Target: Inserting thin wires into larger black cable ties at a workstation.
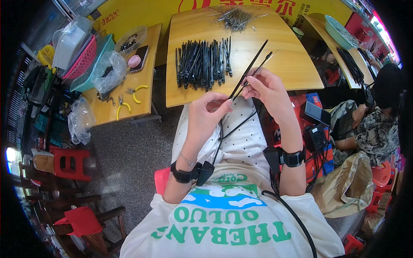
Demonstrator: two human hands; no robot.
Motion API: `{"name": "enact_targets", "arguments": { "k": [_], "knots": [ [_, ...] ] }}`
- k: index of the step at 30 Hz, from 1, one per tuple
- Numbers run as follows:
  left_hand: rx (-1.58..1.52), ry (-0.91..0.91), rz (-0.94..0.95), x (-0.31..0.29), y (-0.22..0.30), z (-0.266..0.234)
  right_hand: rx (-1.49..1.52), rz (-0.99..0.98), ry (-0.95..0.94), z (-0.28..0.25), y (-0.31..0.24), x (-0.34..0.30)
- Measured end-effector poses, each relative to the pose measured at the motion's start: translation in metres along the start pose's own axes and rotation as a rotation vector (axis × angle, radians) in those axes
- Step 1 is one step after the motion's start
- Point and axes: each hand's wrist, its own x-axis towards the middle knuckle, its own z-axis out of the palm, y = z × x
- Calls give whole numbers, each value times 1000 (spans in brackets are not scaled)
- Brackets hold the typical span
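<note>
My left hand (205,111) is closed, thumb and fingers pinching the lower part of a long thin black strip (251,64) that slants up to the right. Close beside it, my right hand (266,88) pinches a second slim black piece (263,62) with a wider dark tip. The two pieces lie close together, and whether they are joined I cannot tell. Both hands are above my lap at the table's near edge. Just beyond them, a pile of similar black strips (202,64) lies on the wooden table (275,60).
A heap of fine thin pieces (235,19) lies at the table's far side. On the left side table are yellow-handled pliers (123,107), a phone (140,58) and baskets (81,58). A power bank (316,114) and cables sit to my right, near another person (383,99).
</note>
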Motion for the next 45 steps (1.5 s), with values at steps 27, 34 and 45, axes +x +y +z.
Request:
{"name": "enact_targets", "arguments": {
  "k": [27, 34, 45],
  "knots": [
    [650, 97, 286, 103, -25, 25, -949, 150, 377, -161, 13, 104],
    [809, 72, 212, 137, -31, 23, -1483, 53, 506, -185, 23, 132],
    [678, 75, 112, 141, -28, 14, -1174, -69, 459, -161, 27, 293]
  ]
}}
